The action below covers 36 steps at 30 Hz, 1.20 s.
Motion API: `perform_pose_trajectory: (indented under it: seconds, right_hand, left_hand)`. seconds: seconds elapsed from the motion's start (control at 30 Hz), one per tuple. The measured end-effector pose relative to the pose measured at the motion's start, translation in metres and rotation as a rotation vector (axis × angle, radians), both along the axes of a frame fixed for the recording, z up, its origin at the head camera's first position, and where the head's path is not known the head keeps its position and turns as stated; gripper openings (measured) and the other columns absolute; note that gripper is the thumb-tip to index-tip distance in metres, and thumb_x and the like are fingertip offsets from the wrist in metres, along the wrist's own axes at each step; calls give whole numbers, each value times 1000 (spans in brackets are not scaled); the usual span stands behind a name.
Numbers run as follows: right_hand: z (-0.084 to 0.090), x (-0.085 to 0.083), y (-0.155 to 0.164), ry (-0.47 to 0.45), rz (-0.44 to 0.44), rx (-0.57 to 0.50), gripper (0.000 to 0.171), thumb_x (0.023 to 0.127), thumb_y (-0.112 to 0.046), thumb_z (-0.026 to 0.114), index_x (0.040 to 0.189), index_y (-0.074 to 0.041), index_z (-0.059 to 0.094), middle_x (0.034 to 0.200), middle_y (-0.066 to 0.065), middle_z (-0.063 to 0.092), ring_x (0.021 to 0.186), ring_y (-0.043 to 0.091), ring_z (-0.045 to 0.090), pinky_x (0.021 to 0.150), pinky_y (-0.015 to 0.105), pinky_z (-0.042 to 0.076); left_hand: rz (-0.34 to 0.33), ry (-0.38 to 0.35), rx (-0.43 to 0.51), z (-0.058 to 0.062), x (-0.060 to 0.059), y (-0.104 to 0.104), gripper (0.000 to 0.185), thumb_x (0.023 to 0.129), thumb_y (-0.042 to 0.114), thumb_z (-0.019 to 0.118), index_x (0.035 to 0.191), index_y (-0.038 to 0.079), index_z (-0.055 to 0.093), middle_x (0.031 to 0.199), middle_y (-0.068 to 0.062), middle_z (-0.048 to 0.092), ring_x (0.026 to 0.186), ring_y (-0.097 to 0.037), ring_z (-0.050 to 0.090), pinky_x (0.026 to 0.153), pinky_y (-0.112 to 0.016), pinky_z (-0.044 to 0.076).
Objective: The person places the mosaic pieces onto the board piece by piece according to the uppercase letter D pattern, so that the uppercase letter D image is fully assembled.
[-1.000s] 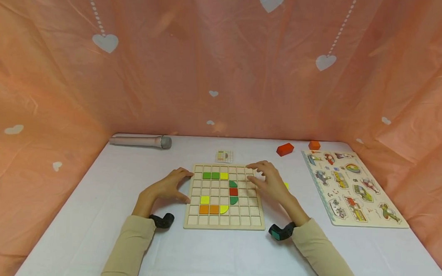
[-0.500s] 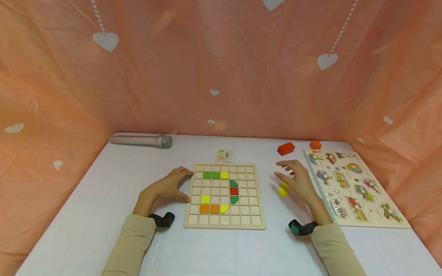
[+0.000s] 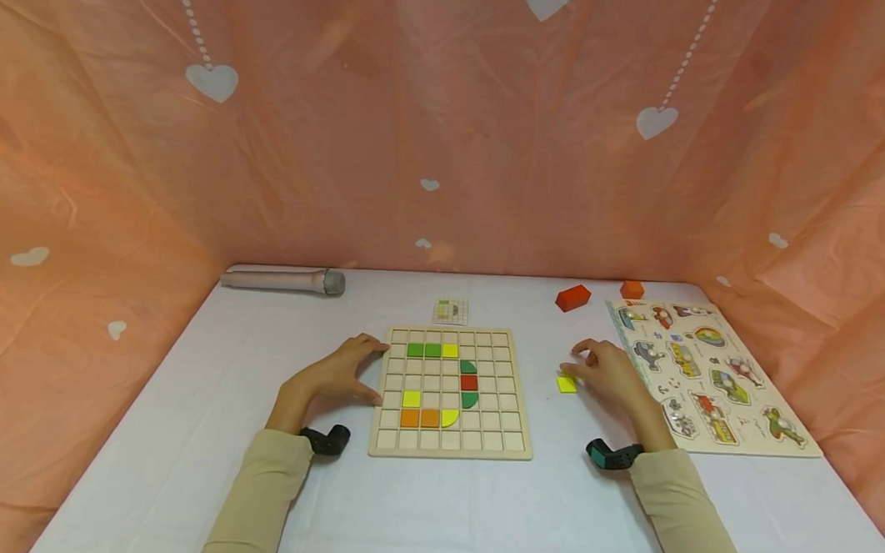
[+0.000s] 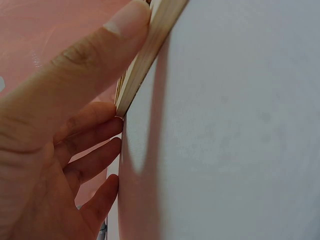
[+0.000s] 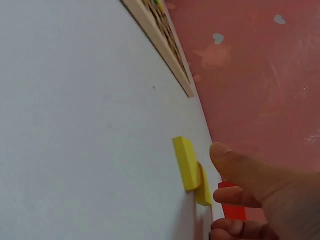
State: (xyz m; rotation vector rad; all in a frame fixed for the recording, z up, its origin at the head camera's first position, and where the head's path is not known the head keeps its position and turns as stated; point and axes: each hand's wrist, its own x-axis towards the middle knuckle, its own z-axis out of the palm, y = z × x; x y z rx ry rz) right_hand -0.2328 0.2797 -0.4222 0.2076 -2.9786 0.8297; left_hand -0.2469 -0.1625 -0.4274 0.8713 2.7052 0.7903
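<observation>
A wooden grid board [image 3: 381, 452] lies mid-table with green, yellow, orange and red pieces set in several squares. My left hand [image 3: 336, 373] rests at the board's left edge, thumb and fingers spread apart; in the left wrist view its thumb [image 4: 100, 50] touches the wooden side. Right of the board, my right hand [image 3: 613, 379] hovers by a yellow square piece [image 3: 567, 386], fingers slightly bent and apart from the thumb. The right wrist view has two yellow pieces [image 5: 186, 162] beside the thumb [image 5: 240, 165], with a gap between; the head view mostly hides the second piece.
A small pattern card [image 3: 451, 311] lies behind the board. At the back left is a microphone [image 3: 284, 281]. A red block [image 3: 573, 298] and an orange block [image 3: 632, 290] stand at the back right, near a picture puzzle board [image 3: 707, 378].
My right hand has moved right, from over the board's right edge to the yellow pieces, and its fingers have drawn closer together. The left hand has stayed at the board's edge.
</observation>
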Motion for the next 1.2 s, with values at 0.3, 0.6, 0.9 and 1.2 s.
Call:
perform_pose_trajectory:
  seconds: [0.3, 0.6, 0.9, 1.2]
  right_hand:
    - [-6, -2, -4, 7, 33, 27, 24, 83, -22, 70, 96, -3, 62, 71, 5, 52, 68, 20, 47, 60, 29, 37]
    - [-5, -4, -6, 8, 104, -26, 32, 77, -7, 71, 106, 0, 62, 91, 14, 58, 80, 25, 51, 71, 35, 45]
    - [-7, -4, 0, -28, 66, -53, 26, 77, -14, 75, 96, 1, 65, 81, 7, 59, 73, 19, 49, 65, 28, 43]
    - [5, -2, -46, 80, 175, -188, 24, 75, -9, 76, 97, -1, 69, 87, 8, 61, 79, 20, 54, 69, 27, 49]
  left_hand:
    - [-2, 12, 0, -1, -1, 0, 90, 64, 33, 85, 135, -3, 43, 131, -18, 44, 123, -33, 39, 107, -48, 31]
    - [3, -4, 8, 1, 1, 0, 89, 65, 32, 85, 135, -3, 42, 131, -18, 44, 124, -33, 38, 107, -48, 31]
    - [4, -11, 9, -1, 1, 0, 89, 65, 31, 85, 135, -3, 42, 132, -18, 43, 124, -33, 38, 107, -48, 31]
    - [6, -8, 2, -1, 0, -1, 90, 64, 33, 85, 135, -2, 43, 131, -17, 43, 124, -33, 38, 107, -48, 31]
